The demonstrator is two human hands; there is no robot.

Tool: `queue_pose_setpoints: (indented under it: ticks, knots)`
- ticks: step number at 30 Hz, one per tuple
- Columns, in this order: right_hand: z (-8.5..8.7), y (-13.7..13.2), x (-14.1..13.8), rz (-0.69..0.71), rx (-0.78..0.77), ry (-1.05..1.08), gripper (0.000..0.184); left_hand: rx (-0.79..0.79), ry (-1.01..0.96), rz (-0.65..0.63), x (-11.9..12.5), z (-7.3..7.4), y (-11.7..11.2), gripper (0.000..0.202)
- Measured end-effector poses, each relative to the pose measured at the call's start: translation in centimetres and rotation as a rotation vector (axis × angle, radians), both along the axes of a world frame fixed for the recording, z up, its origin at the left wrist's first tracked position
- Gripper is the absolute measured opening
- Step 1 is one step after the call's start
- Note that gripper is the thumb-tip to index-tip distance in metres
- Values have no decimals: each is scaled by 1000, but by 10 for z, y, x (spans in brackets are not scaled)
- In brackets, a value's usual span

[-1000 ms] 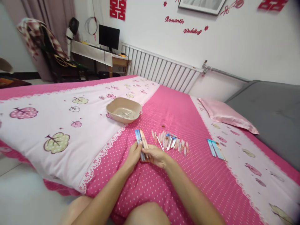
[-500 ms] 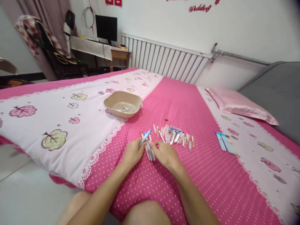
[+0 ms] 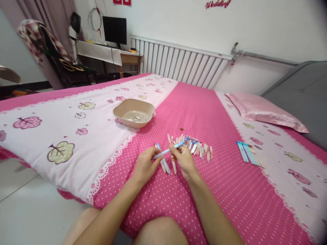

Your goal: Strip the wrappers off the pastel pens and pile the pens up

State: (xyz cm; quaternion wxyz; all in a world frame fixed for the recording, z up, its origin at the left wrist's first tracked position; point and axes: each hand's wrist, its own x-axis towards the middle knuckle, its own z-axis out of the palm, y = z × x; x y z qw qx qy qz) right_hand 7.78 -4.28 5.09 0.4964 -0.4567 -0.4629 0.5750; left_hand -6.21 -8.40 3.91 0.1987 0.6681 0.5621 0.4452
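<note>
Slanting pen (image 3: 166, 151), blue end (image 3: 180, 145) rightward

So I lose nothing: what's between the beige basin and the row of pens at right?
In the head view, loose pen parts and a small brown piece lie between basin and pen row.

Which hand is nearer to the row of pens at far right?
Right. The right hand is left of the row of pens, apart from it; the left hand is even farther left.
</note>
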Motion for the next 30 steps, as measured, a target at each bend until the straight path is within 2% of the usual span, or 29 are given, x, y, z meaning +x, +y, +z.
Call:
queue_pose_setpoints:
  ticks: [3, 6, 10, 13, 15, 17, 20, 24, 27, 30]
  knots:
    - [0, 3, 4, -29, 16, 21, 36, -7, -42, 39, 1, 4, -1, 13]
    - [-1, 4, 4, -31, 20, 24, 37, -64, -109, -5, 3, 5, -2, 17]
    - [-1, 5, 6, 12, 42, 44, 37, -260, -295, -73, 4, 3, 1, 40]
    - [1, 5, 7, 41, 78, 70, 35, -419, -509, -177, 2, 4, 3, 45]
    - [2, 5, 8, 46, 74, 91, 34, -471, -594, -189, 1, 6, 3, 50]
    - [4, 5, 9, 32, 63, 104, 33, -414, -577, -142, 1, 8, 2, 48]
    - [5, 5, 10, 1, 42, 114, 33, -196, -392, -32, 1, 8, 0, 43]
    - [5, 5, 10, -6, 15, 130, 32, -31, -204, 52, 2, 6, -1, 22]
    - [5, 6, 11, -9, 16, 125, 33, -92, -215, 41, 2, 6, -1, 27]
    - [5, 6, 11, 4, 22, 136, 33, -282, -383, -8, 2, 7, 1, 45]
